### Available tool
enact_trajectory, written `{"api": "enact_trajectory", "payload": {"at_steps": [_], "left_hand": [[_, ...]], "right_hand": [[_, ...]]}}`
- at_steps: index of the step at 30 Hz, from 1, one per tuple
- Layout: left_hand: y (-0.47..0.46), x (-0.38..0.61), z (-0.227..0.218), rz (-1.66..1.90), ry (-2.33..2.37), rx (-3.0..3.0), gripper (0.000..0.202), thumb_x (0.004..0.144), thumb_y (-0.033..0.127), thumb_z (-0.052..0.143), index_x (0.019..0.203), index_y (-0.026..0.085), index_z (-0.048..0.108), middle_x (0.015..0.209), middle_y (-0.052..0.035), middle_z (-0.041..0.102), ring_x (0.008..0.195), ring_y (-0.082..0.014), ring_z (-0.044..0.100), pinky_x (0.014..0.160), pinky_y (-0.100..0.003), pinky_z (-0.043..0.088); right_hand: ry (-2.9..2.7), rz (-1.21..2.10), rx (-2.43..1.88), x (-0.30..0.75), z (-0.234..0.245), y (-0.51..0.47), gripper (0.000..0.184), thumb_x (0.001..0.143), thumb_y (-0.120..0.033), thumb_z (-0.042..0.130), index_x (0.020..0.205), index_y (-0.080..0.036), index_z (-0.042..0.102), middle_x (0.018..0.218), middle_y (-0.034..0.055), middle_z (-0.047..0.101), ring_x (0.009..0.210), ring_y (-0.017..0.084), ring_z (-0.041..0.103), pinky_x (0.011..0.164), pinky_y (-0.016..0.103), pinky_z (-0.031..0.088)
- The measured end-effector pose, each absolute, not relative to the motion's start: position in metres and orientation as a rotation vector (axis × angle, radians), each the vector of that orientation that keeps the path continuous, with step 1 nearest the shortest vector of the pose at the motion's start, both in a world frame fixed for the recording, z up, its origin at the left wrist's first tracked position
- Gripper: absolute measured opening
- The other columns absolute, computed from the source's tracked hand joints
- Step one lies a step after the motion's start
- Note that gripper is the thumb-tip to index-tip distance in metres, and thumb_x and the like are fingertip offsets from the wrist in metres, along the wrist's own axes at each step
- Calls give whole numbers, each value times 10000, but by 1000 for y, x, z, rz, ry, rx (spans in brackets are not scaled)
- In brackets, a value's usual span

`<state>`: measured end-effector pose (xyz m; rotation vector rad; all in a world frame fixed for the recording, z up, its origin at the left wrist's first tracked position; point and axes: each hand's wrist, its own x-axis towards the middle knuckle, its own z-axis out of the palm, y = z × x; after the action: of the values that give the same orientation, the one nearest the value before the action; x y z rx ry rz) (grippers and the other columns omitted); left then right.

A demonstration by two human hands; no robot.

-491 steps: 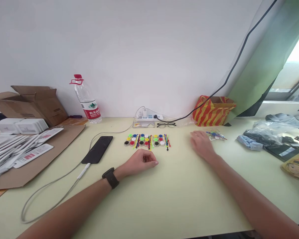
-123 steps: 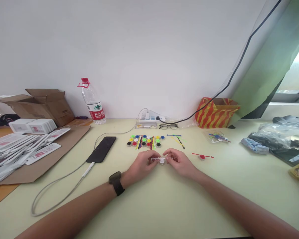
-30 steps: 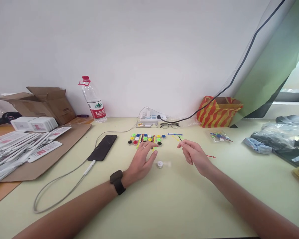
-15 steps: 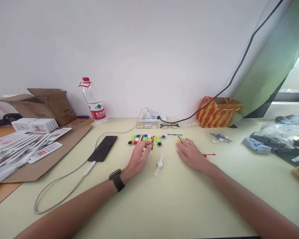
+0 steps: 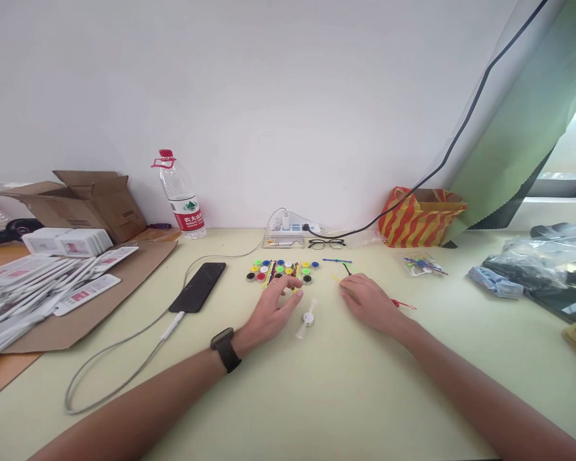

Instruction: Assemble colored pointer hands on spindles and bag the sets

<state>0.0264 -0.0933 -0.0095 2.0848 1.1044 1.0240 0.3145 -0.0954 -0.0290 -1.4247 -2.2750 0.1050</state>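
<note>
My left hand (image 5: 274, 310) is just left of a white spinner (image 5: 308, 319) with two pale, see-through arms. Its thumb and fingers are apart and curved, with nothing between them. Beyond the fingertips, small round discs (image 5: 261, 277) in several colours surround a bunch of thin coloured sticks (image 5: 272, 272). On the right, my right hand (image 5: 368, 302) rests low on the table, fingers drawn together over a thin yellow plastic piece (image 5: 336, 279); most of it is hidden. A black piece (image 5: 347, 269) and a blue arrow (image 5: 336, 260) lie beyond that hand. Beside its wrist lies a red arrow (image 5: 403, 304).
A phone (image 5: 199, 287) on a cable lies to the left, near a water bottle (image 5: 182, 198) and paper-covered cardboard (image 5: 158, 259). Glasses (image 5: 326, 244) and a power strip (image 5: 295, 227) sit at the wall. Rightward are a striped bag (image 5: 420, 218) and a small plastic packet (image 5: 423, 264).
My right hand's fingers have drawn together, and the yellow piece is nearer me. My left hand has shifted slightly right and towards me, away from the sticks.
</note>
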Motion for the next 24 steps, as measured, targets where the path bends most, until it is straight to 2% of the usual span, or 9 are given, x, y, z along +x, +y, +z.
{"api": "enact_trajectory", "payload": {"at_steps": [4,10,14,16,21,24], "left_hand": [[-95,27,-7,1018,1110,2096,231,1032,408,521,1136,260,664,1210,-42,697,1115,-240,623,924,-382,487],[-94,27,-8,1017,1112,2096,211,1032,397,525,1113,261,664,1191,-30,699,1093,-228,620,910,-369,488],[-93,27,-10,1023,1117,2100,217,1034,406,522,1111,259,662,1180,-33,699,1082,-230,617,900,-368,486],[-92,27,-10,1024,1114,2105,221,1035,407,518,1104,256,664,1173,-36,702,1078,-232,617,901,-371,486],[-93,27,-10,1037,1106,2096,233,1036,408,515,1113,247,665,1182,-48,700,1092,-239,620,913,-382,486],[-93,28,-10,1041,1096,2103,234,1038,410,511,1104,248,667,1174,-49,702,1087,-238,625,905,-378,490]], "right_hand": [[-2248,170,-1415,312,-28,-96,268,990,-151,434,964,-232,688,1023,64,734,957,234,671,851,401,526],[-2192,195,-1348,310,-29,-97,313,987,-113,419,1074,-228,696,1062,57,731,976,220,682,849,375,524],[-2151,176,-1397,312,-29,-96,326,983,-111,405,1081,-231,692,1075,61,720,940,212,685,808,358,527],[-2157,138,-1441,314,-28,-97,303,979,-129,428,1102,-236,684,1098,68,713,978,223,677,832,366,528],[-2205,-8,-1551,318,-30,-98,267,995,-254,491,1207,-249,654,1285,117,645,1247,301,556,998,467,486],[-2210,23,-1583,320,-33,-97,268,1023,-321,460,1208,-253,642,1286,123,645,1273,307,532,1021,491,475]]}}
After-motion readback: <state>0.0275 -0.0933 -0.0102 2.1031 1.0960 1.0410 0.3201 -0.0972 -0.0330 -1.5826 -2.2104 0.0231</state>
